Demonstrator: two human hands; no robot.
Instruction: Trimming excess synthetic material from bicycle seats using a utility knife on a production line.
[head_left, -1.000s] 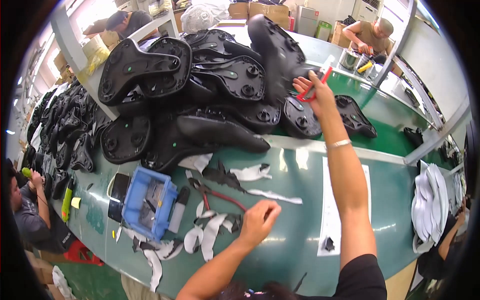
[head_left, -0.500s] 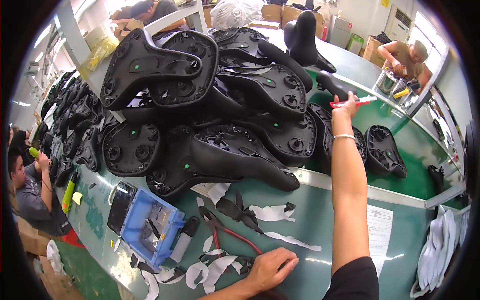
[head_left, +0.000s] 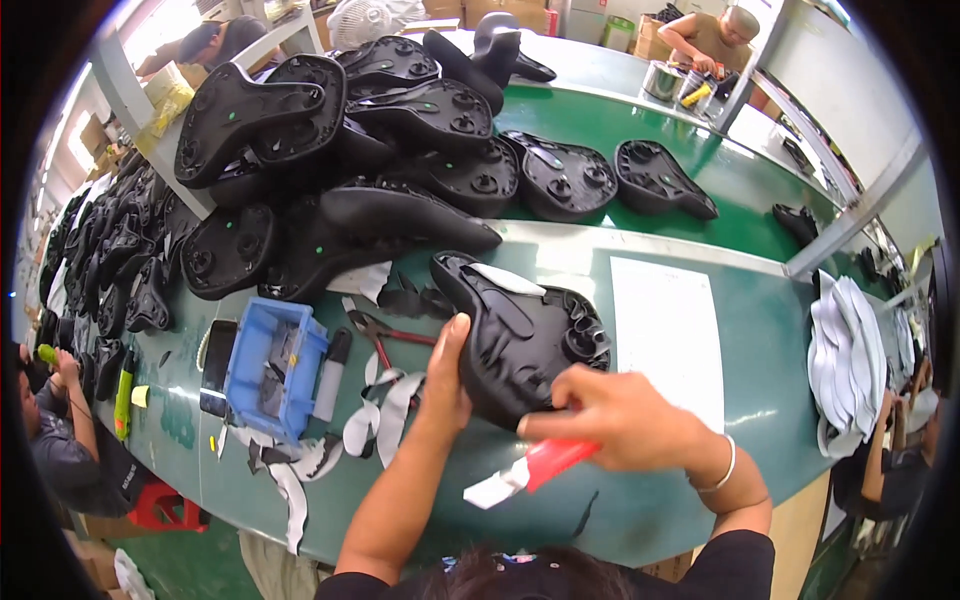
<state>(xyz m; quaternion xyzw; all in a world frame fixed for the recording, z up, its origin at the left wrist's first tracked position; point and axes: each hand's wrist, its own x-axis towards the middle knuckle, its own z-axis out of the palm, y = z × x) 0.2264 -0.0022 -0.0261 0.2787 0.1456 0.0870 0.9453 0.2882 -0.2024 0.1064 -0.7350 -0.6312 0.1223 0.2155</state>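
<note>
Mostly, the green table (head_left: 770, 360) is filling the view, its near edge partly disappearing behind the person's head and dark sleeves. A heap of black seats (head_left: 260, 110) is covering its far left part, the upper ones hiding much of those beneath. A white sheet (head_left: 665, 310) is lying on the right, its near end passing behind the right hand (head_left: 620, 415). One black seat (head_left: 515, 350) is sitting between the two hands, hollow underside facing up; whether it is touching the table isn't showing. A blue bin (head_left: 243, 360) is standing on the left, its dark contents blurring together. The right hand is curling closed around a red tool (head_left: 555, 460), fingers bending at the seat's lower rim, contact being hard to judge. The left hand (head_left: 445, 385) is holding the seat's left side half open, thumb showing, other fingers hiding. The tool's pale end is pointing leftward, smearing slightly. Red-handled pliers (head_left: 368, 325) are lying beyond, one handle disappearing behind the left hand, and curled scraps (head_left: 398, 405) are overlapping nearby.
</note>
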